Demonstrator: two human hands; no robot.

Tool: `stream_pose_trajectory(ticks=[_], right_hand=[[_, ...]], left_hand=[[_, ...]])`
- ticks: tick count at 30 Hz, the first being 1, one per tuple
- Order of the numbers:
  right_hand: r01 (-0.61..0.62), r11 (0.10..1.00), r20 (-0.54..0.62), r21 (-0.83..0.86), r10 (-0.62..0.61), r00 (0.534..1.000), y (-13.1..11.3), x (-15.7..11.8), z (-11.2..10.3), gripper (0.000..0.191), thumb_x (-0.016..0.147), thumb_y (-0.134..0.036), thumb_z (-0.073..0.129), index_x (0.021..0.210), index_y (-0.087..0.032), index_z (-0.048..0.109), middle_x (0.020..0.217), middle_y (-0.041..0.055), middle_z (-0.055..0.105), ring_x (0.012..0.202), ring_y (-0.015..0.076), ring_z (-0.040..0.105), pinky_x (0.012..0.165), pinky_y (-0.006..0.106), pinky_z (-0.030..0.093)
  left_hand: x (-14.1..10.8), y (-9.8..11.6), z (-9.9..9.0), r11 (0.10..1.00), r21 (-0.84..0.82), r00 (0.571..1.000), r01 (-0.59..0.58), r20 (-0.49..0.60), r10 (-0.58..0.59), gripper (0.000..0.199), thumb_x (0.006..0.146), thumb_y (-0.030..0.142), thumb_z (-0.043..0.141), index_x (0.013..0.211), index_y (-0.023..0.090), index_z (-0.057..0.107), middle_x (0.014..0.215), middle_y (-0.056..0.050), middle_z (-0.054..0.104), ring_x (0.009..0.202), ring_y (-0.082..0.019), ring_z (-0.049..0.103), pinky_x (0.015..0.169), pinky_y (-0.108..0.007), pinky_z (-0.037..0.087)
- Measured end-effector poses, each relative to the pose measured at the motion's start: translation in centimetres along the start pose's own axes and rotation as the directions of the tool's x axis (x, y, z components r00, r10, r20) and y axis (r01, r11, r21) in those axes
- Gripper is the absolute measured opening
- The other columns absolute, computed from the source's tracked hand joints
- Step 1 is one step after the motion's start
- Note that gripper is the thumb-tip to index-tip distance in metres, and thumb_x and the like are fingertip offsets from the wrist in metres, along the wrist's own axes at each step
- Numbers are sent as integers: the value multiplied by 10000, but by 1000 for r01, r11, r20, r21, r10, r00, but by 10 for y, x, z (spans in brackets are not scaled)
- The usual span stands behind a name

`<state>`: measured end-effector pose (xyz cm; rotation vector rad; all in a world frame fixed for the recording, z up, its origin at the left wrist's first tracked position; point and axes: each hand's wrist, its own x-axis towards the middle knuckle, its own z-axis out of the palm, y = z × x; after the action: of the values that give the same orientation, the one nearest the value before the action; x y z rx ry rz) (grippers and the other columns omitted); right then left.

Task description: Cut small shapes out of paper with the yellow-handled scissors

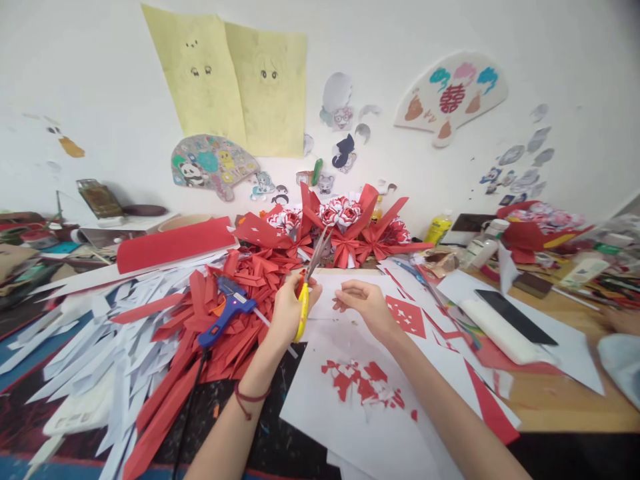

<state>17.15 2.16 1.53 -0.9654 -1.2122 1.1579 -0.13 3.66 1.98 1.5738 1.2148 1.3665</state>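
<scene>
My left hand (287, 308) is closed around a pair of scissors (304, 308) with yellow and orange handles, the metal blades pointing up and away. To its right, my right hand (367, 303) hovers over white paper, fingers loosely bent and slightly apart, with nothing I can make out in them. Below the hands, red and white paper scraps (363, 383) lie on a white sheet (320, 400). Beside my right wrist is a red paper piece with small cut-out holes (406, 317). A blue glue gun (227, 317) rests on folded red strips (250, 287) left of my left hand.
White paper strips (95, 353) are heaped at the left, near a rolled red sheet (173, 245). Red and white paper flowers (343, 213) stand at the back. On the right lie a black phone-like slab (515, 317) and a bottle (484, 245); part of another person's arm (623, 320) shows.
</scene>
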Motion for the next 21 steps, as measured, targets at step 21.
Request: stream_pose_trajectory(ticks=[21], right_hand=[[206,939,-184,277,-158,970,8,3,1,190,718,-339,712,752,-210,578,861,29,682,879,191,640,927,397,477]], left_hand=[[-10,-4,14,880,447,959,-162,281,34,330,772,477,576,926,189,524,763,-47,633,690,-202,609,607,-271,383]])
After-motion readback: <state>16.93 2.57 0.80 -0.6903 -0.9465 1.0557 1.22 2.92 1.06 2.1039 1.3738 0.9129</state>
